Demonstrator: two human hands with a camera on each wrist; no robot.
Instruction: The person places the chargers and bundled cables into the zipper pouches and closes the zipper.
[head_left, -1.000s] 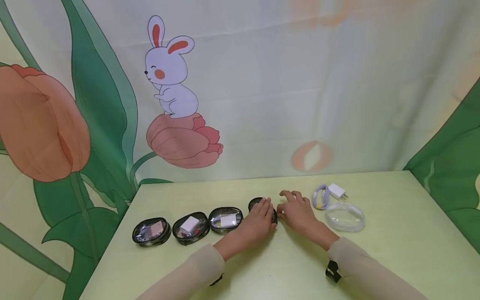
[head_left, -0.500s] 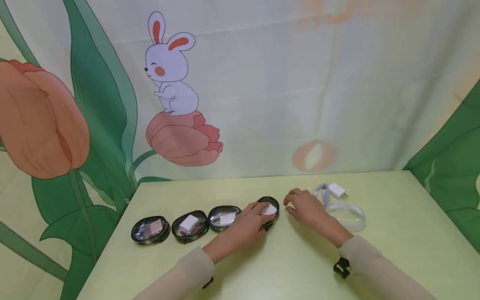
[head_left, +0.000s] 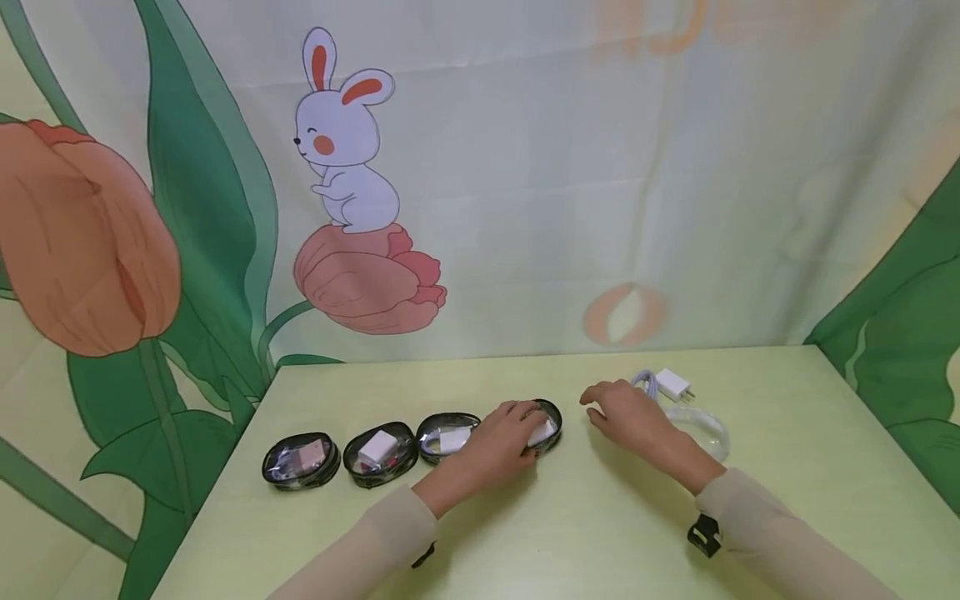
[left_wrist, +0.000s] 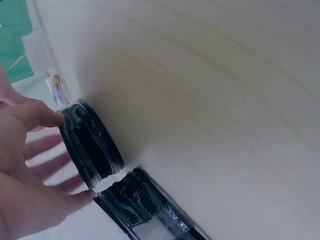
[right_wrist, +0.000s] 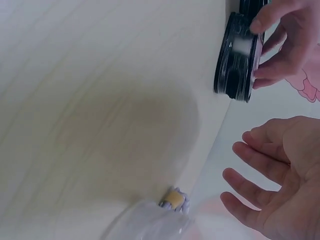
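Observation:
My left hand holds a small oval clear pouch with black trim, thumb on one side and fingers on the other. A white charger block shows inside it, partly covered by the fingers. My right hand hovers to the right of that pouch, touching nothing, its fingers loosely bent in the right wrist view. Near the right hand are a coiled lilac cable, a white plug adapter and a clear oval pouch with a pale rim, partly hidden behind the wrist.
Three more black-trimmed pouches stand in a row to the left: one at the far left, a middle one and one by the left wrist. They contain chargers or similar items. The pale table ends at a printed curtain.
The left hand shifted from lying flat over the pouch to gripping its sides, and the pouch was turned and nudged right. The right hand drew away rightward, towards the cable.

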